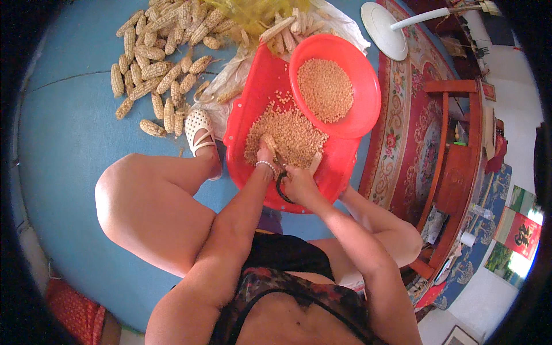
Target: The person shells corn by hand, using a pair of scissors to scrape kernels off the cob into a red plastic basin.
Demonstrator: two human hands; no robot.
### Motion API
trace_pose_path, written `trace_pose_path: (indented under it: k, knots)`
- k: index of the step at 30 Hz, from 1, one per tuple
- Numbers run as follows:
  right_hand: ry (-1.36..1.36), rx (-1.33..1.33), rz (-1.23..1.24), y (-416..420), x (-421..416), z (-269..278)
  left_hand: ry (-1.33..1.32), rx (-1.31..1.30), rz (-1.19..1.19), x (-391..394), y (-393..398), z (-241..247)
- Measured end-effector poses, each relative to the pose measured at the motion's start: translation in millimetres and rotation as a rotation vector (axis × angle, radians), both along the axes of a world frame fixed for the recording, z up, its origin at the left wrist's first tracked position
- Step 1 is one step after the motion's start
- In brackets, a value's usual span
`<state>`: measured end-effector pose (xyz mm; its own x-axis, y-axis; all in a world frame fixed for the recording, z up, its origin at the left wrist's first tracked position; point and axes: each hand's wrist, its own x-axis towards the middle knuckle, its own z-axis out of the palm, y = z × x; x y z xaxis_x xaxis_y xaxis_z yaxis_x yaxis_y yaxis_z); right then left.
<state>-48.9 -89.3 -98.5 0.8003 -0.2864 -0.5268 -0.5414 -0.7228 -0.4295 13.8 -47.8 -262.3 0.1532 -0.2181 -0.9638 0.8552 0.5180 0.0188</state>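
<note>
A large red plastic tub (241,129) lies before me with loose corn kernels (297,133) spread in it. My left hand (265,153), with a beaded bracelet at the wrist, holds an ear of dried corn (269,141) over the kernels. Just right of it, my right hand (297,183) grips a tool with black loop handles (281,189), seemingly scissors; its working end meets the ear and is partly hidden. A pale corncob (316,163) rests in the tub near my right hand. A round red basin (371,95) with more kernels sits over the tub's upper right side.
Many dried corn ears (155,71) lie piled on the blue floor (73,129) at upper left. Stripped cobs (284,34) lie on a white woven sack (226,77) beside a yellow mesh bag (254,13). A fan's round base (384,30), a patterned rug (388,129) and wooden furniture (461,172) are at right.
</note>
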Motion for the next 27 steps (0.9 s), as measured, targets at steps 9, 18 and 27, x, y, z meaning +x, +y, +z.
trace_pose_path:
  k: [9, 18, 27]
  knots:
    - [-0.153, 0.217, -0.136, -13.9, -9.6, -63.2, -0.117, 0.105, -0.11, 3.3, 8.1, 9.4]
    - [-0.149, 0.079, -0.031, -23.3, 6.9, -57.2, -0.115, 0.054, -0.117, 6.5, 1.8, -5.4]
    - [0.226, -0.171, 0.19, -23.0, 27.7, -38.6, -0.08, -0.045, -0.064, -0.2, 0.7, -28.2]
